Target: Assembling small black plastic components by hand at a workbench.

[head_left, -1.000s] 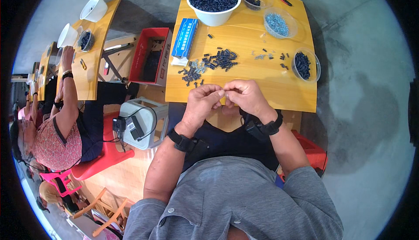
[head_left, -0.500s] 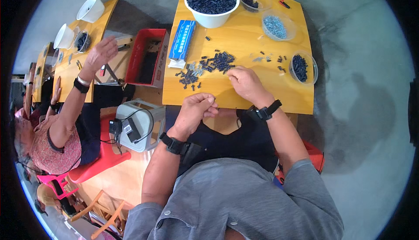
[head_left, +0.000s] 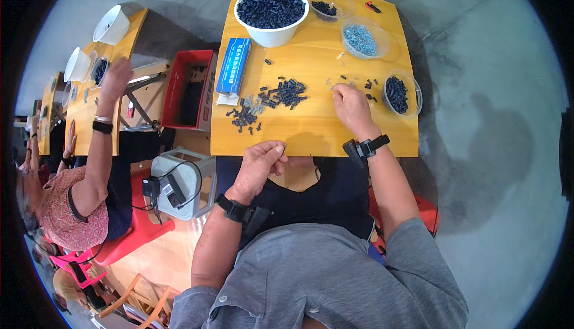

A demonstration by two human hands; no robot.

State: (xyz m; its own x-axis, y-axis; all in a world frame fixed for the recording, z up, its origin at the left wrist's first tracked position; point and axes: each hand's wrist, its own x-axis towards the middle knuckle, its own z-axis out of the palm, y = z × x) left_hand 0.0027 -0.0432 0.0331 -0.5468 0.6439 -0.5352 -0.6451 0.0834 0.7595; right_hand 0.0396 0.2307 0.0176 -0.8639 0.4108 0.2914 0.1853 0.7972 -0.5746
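Observation:
My left hand (head_left: 260,166) is at the table's near edge, thumb and forefinger pinched together; a tiny dark bit shows at the fingertips, too small to name. Over the right half of the table, my right hand (head_left: 354,109) is closed, its fingertips beside a few small silvery pieces (head_left: 353,81). What it holds, if anything, is hidden. Short black cylindrical parts (head_left: 290,93) lie heaped at mid-table. Left of them are small clear pieces (head_left: 253,105) and a heap of smaller dark parts (head_left: 244,116).
A white tub of black parts (head_left: 269,34) stands at the back, near a blue box (head_left: 234,69). Clear bowls hold dark parts (head_left: 326,9), silvery pieces (head_left: 360,40) and black parts (head_left: 397,93). A red crate (head_left: 172,98) and another person's arm (head_left: 103,149) are at left.
My right hand has moved right, from the black heap to the silvery pieces. My left hand stays pinched near the table edge. The whole view has shifted slightly.

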